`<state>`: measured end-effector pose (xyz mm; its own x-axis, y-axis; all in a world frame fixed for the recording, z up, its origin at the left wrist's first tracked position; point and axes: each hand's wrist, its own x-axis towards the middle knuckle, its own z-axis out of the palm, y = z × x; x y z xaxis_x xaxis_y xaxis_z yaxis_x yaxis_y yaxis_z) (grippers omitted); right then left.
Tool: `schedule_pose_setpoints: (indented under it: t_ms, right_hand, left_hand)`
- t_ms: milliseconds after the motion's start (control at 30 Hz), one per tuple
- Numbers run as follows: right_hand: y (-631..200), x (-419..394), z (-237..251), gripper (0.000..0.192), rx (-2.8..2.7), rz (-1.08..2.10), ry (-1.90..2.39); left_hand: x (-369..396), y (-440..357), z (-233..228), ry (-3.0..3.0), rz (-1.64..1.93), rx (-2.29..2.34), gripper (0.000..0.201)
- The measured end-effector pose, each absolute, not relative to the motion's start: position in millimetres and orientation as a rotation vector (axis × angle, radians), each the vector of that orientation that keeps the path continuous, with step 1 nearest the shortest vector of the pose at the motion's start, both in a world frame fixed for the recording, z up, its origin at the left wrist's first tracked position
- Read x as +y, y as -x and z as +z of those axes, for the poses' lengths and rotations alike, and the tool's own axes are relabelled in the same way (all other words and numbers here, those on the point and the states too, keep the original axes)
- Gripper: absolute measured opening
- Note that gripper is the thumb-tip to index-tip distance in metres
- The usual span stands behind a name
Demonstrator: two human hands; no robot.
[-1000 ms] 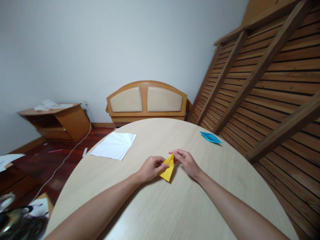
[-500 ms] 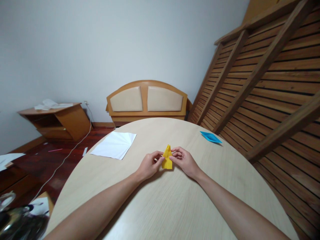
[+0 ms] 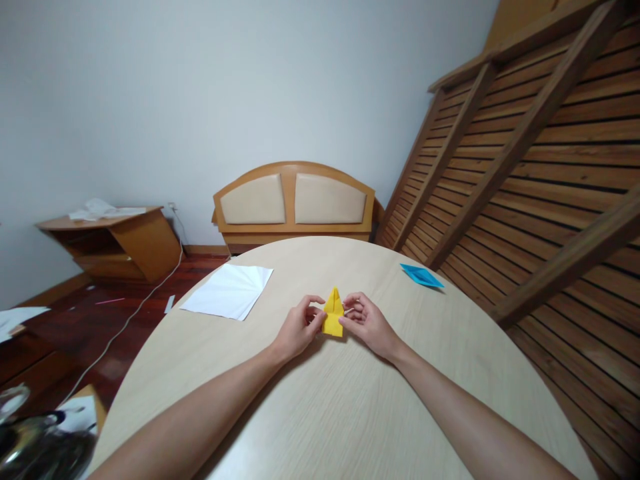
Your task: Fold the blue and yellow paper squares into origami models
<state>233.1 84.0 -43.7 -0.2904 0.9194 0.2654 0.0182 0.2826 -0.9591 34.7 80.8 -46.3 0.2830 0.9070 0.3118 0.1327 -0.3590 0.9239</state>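
Both the left hand [image 3: 299,328] and the right hand [image 3: 369,323] are pinching the folded yellow paper [image 3: 333,314], holding it upright over the round table [image 3: 350,413].

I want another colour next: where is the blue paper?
In the head view, the blue paper lies on the table's far right edge, beyond the right hand and beside the slatted wooden frame.

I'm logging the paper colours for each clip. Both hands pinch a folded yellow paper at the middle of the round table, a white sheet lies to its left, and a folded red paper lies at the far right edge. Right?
Not quite. The head view shows the folded paper at the far right edge is blue, not red. The rest holds: the left hand and right hand pinch the folded yellow paper at the middle of the round table, and the white sheet lies to its left.
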Motion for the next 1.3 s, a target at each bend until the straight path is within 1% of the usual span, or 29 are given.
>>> schedule_pose_setpoints:
  t_ms: [67,200,300,400,600,900,1100,1300]
  right_hand:
    - [-233,82,-43,0.044,-1.585,1.206,0.866]
    - [-232,79,-45,0.062,-1.655,1.275,0.836]
    - [-232,79,-47,0.066,-1.71,1.259,0.835]
    - [-231,80,-47,0.063,-1.724,1.223,0.841]
    - [-228,77,-43,0.045,-1.759,1.177,0.869]
    - [-227,71,-38,0.036,-1.873,0.96,0.934]
    - [-227,72,-39,0.035,-1.869,0.993,0.911]
    - [-227,76,-38,0.024,-1.738,1.032,0.918]
  left_hand:
    - [82,-34,-47,-1.683,1.176,0.966,0.033]
    - [83,-33,-50,-1.624,1.213,1.012,0.034]
    - [84,-33,-50,-1.604,1.211,1.022,0.033]
    - [83,-33,-49,-1.597,1.206,1.016,0.034]
    - [84,-34,-47,-1.537,1.198,0.987,0.038]
    - [82,-35,-41,-1.419,1.22,0.928,0.046]
    - [79,-38,-41,-1.434,1.216,0.907,0.046]
    - [77,-38,-42,-1.501,1.184,0.907,0.041]
